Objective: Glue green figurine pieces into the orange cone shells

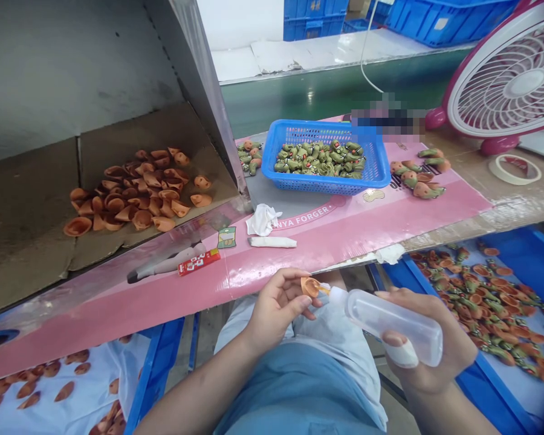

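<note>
Over my lap, my left hand [278, 308] pinches a small orange cup-like piece [309, 286] with its hollow side showing. My right hand [428, 338] is wrapped around a translucent squeeze bottle [392, 320], which lies tilted with its nozzle pointing left. The nozzle tip [324, 290] reaches the opening of the orange piece; whether they touch I cannot tell. A white wrap covers one finger of the right hand. Beyond the hands, on the pink mat [344, 235], stands a blue basket [326, 186] holding many small green figures [317, 158].
At left, a cardboard box [31, 199] holds a heap of orange pieces [136, 187]. Blue trays stand low at left [163, 356] and right [494, 386]. Crumpled tissue [263, 220], a white stick-like roll [272, 242], a tape roll [514, 168] and a fan [512, 78] are on the table.
</note>
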### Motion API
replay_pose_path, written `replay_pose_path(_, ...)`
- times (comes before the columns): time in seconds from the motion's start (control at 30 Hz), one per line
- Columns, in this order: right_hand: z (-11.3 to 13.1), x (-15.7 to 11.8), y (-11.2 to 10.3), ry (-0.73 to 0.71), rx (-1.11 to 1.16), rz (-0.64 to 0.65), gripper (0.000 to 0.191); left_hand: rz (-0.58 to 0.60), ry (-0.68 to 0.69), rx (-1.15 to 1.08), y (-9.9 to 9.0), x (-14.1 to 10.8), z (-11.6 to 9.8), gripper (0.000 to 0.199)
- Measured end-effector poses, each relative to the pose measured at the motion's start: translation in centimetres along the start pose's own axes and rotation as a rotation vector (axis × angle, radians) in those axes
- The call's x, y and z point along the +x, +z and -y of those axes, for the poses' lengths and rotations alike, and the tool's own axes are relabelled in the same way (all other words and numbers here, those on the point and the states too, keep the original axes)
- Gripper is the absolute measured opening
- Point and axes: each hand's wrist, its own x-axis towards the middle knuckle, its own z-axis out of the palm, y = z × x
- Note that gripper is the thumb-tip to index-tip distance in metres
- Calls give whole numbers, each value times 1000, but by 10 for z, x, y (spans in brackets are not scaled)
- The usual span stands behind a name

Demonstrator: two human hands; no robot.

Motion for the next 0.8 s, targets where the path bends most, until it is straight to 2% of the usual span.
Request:
replay_pose_path(0.3,5,3,4,29,-26,-35,29,-31,-12,5,0,1,0,26)
replay_pose_path(0.8,5,2,3,21,-51,-8,30,-55,-18,7,0,2,0,28)
